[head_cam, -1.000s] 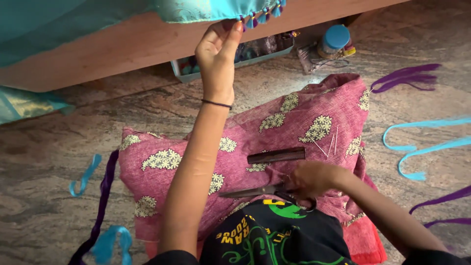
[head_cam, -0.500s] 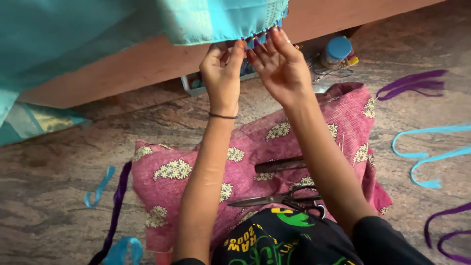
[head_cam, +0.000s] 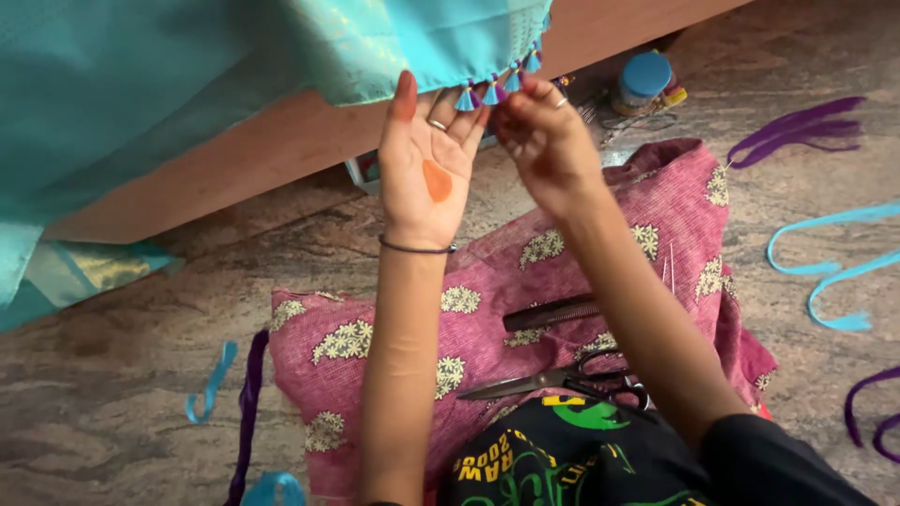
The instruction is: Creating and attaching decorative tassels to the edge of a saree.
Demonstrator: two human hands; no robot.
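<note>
Shiny turquoise woven cloth (head_cam: 187, 84) with small thread tassels (head_cam: 495, 89) hangs over a smooth matt wooden edge (head_cam: 281, 150). Nearer lies a matt pink printed cotton pillow (head_cam: 487, 281) bearing dark metal scissors (head_cam: 562, 379) and a black plastic comb (head_cam: 548, 311). The floor (head_cam: 112, 375) is polished mottled stone.

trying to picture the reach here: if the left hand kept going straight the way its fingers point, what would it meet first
Most likely the tassels along the edge of the teal cloth: the left hand is open, palm to camera, fingertips just under that fringe. Beyond it runs the wooden board, though depth is hard to judge.
</note>
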